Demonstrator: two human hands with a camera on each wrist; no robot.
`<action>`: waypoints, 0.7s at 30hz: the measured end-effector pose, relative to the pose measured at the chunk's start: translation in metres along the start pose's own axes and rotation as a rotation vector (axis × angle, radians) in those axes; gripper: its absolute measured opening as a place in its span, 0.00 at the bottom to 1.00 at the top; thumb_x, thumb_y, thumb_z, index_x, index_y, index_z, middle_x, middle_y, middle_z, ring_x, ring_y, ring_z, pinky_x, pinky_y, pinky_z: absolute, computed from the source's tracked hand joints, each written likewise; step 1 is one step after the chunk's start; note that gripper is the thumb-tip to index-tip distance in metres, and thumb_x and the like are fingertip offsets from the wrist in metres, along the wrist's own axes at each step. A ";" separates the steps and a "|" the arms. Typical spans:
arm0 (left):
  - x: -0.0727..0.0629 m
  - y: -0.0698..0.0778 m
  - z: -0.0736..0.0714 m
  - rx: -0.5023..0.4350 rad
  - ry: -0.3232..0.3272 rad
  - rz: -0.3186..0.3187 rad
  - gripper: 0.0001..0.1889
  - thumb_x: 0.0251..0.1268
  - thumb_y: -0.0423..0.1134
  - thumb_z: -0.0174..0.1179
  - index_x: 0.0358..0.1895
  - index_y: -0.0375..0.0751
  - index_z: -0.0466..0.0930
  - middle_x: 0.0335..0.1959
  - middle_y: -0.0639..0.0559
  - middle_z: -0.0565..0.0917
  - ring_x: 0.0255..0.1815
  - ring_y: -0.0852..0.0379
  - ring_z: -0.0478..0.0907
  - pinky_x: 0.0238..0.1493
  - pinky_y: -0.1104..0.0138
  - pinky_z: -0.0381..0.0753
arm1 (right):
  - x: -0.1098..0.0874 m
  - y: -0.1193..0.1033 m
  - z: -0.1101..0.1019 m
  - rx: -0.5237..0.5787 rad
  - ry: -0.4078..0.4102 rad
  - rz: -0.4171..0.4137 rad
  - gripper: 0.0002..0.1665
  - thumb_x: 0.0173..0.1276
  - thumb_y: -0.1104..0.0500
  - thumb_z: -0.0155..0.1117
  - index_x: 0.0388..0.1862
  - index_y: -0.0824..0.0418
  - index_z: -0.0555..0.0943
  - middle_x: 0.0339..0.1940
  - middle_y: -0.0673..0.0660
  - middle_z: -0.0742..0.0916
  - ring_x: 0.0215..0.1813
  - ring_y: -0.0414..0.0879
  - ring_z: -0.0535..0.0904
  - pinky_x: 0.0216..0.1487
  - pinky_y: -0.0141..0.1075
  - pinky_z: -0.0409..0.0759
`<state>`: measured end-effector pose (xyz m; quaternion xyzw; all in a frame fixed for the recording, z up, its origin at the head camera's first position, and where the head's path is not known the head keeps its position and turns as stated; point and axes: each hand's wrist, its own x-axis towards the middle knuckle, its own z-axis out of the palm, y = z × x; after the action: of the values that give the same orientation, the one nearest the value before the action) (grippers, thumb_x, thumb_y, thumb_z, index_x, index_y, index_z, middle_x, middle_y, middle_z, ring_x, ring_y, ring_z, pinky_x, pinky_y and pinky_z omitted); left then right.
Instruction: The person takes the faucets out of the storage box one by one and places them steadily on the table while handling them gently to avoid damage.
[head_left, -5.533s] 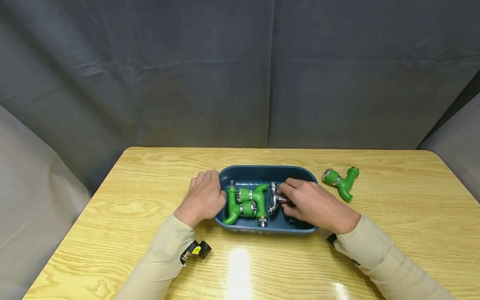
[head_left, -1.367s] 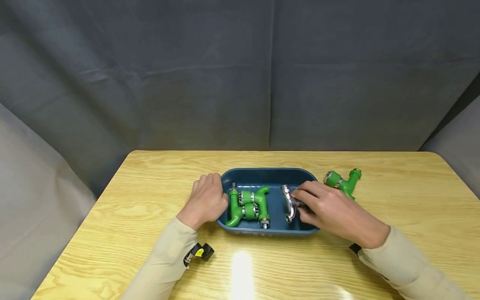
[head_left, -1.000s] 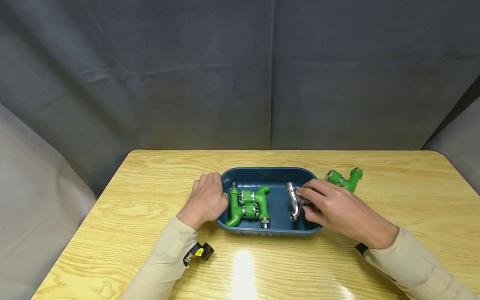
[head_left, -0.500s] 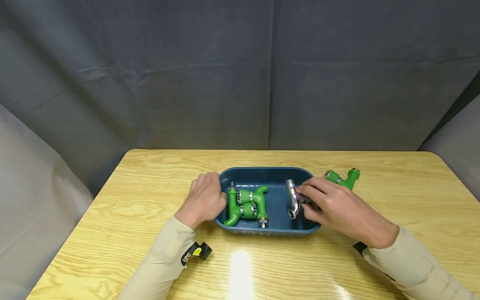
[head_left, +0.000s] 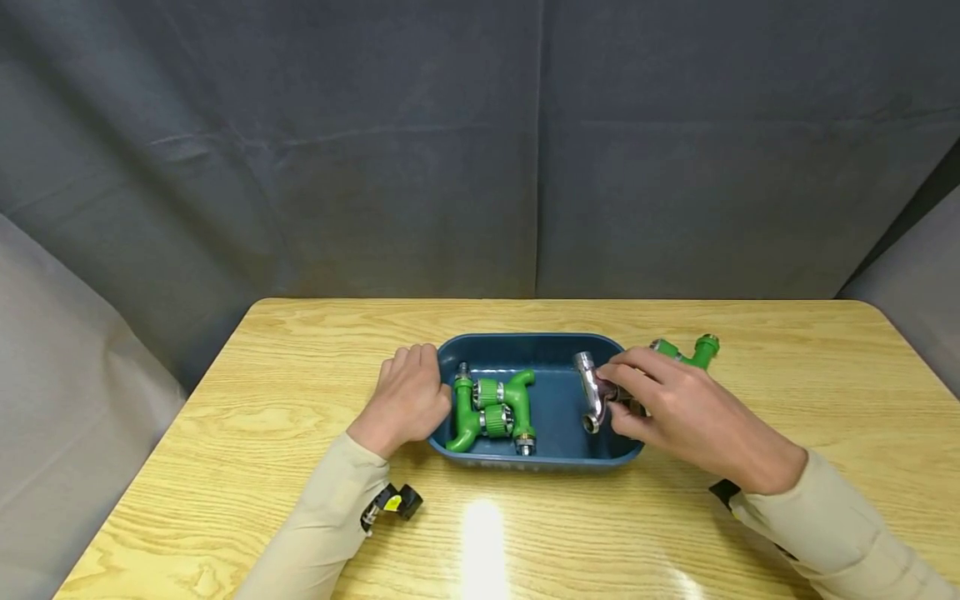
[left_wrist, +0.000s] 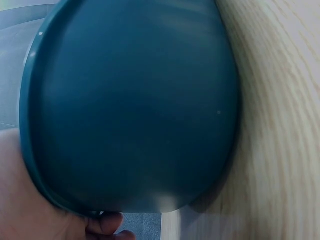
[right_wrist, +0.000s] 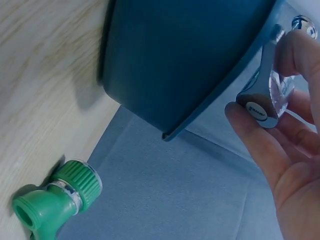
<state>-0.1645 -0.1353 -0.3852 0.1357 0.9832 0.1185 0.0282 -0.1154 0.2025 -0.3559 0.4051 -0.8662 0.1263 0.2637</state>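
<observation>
A dark blue oblong bin (head_left: 555,421) lies crosswise on the table. My left hand (head_left: 408,398) grips its left end, fingers curled over the rim, as the left wrist view of the bin wall (left_wrist: 135,105) also shows. Over the bin's right part, my right hand (head_left: 671,404) pinches a chrome tap (head_left: 589,390) by its handle end, spout towards me. In the right wrist view, the tap's flat lever handle (right_wrist: 260,105) with an oval label sits between thumb and fingers, at rim height. Two green taps (head_left: 466,421) (head_left: 522,408) lie interlocked in the bin's left half.
On the table right of the bin lies another green tap (head_left: 703,352), partly hidden by my right hand in the head view; its ribbed knob (right_wrist: 77,182) shows in the right wrist view. The wooden table (head_left: 322,333) ends at a grey curtain (head_left: 405,208) behind.
The chrome tap, low in the bin beside the green taps 5.5 s ago, has moved right and been raised in my right hand. The left hand has kept its hold on the bin.
</observation>
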 end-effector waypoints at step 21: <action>0.001 -0.003 0.000 -0.017 0.004 -0.001 0.09 0.66 0.39 0.49 0.42 0.36 0.67 0.37 0.45 0.69 0.42 0.47 0.63 0.44 0.61 0.60 | 0.005 -0.004 -0.013 0.012 0.014 0.020 0.15 0.56 0.62 0.66 0.44 0.60 0.86 0.41 0.51 0.86 0.34 0.36 0.81 0.30 0.28 0.80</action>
<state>-0.1661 -0.1376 -0.3856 0.1349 0.9823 0.1270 0.0275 -0.1099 0.2026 -0.3423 0.3973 -0.8676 0.1367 0.2660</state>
